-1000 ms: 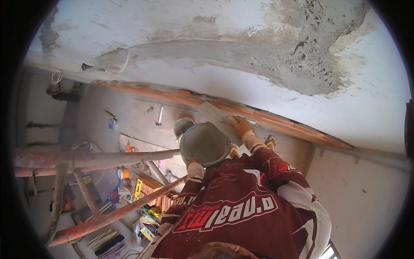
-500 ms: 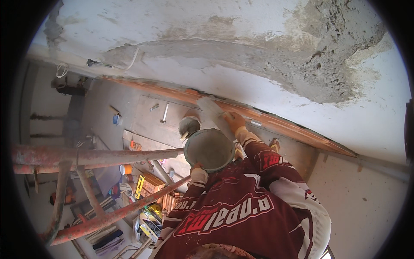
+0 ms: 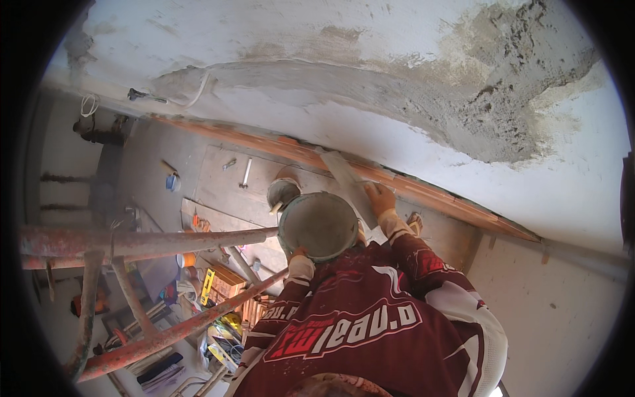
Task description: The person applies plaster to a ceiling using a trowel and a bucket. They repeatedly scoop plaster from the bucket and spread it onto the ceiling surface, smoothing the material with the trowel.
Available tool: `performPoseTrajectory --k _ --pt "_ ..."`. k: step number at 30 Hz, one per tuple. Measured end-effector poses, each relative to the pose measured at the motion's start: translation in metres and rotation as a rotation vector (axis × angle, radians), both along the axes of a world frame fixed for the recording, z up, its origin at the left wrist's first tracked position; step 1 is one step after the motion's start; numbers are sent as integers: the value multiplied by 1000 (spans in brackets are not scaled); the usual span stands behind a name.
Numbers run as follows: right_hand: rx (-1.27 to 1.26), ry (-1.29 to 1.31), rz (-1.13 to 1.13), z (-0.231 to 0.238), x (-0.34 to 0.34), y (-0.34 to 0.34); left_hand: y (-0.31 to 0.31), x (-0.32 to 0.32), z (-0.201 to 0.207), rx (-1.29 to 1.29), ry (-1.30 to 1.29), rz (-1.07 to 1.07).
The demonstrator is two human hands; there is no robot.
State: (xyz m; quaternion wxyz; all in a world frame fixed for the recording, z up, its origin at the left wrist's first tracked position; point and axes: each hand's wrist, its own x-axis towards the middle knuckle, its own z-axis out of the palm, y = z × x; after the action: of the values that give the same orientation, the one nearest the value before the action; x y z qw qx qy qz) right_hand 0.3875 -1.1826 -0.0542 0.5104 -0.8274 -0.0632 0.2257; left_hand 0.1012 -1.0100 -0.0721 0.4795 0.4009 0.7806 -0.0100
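Note:
My left hand [image 3: 301, 254] grips the near rim of a round bucket [image 3: 319, 226], tilted so its grey inside faces me. My right hand [image 3: 380, 200], to the right of the bucket, is closed on a plastering trowel [image 3: 348, 180]. Its long flat grey blade slants from beside the wall down to the bucket's right side; the handle is hidden by my fingers. Ahead of my hands, a wide band of rough grey mortar [image 3: 509, 112] covers part of the white wall [image 3: 231, 33].
Red scaffold tubes [image 3: 152, 242] stand at my left. On the floor below are a smaller bucket [image 3: 284, 190], a hammer [image 3: 246, 173], a brush [image 3: 170, 175], a yellow level [image 3: 208, 286] and scattered tools. A reddish wooden ledge [image 3: 423, 188] runs along the wall's foot.
My right hand and the trowel have moved slightly right and toward me, and the blade has come off from behind the bucket. The bucket stays in my left hand; the view has shifted slightly.

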Motion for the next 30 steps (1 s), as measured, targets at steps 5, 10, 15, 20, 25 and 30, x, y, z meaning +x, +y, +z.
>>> performPoseTrajectory --k 5,10,15,20,25,30 --pt "35 -9 90 20 -10 22 2 -35 -24 214 70 -669" --pt "153 -34 93 21 -3 62 -8 -20 -10 145 -31 -406" --pt "73 -63 3 18 -7 82 17 -63 -57 -48 -318 51" --pt "85 70 -91 -14 1 50 -5 -11 5 37 111 -542" --pt "3 -9 -85 -35 10 -10 -4 -8 21 392 262 -1221" --pt "121 -9 -174 -9 7 -60 12 -7 -36 165 164 -506"
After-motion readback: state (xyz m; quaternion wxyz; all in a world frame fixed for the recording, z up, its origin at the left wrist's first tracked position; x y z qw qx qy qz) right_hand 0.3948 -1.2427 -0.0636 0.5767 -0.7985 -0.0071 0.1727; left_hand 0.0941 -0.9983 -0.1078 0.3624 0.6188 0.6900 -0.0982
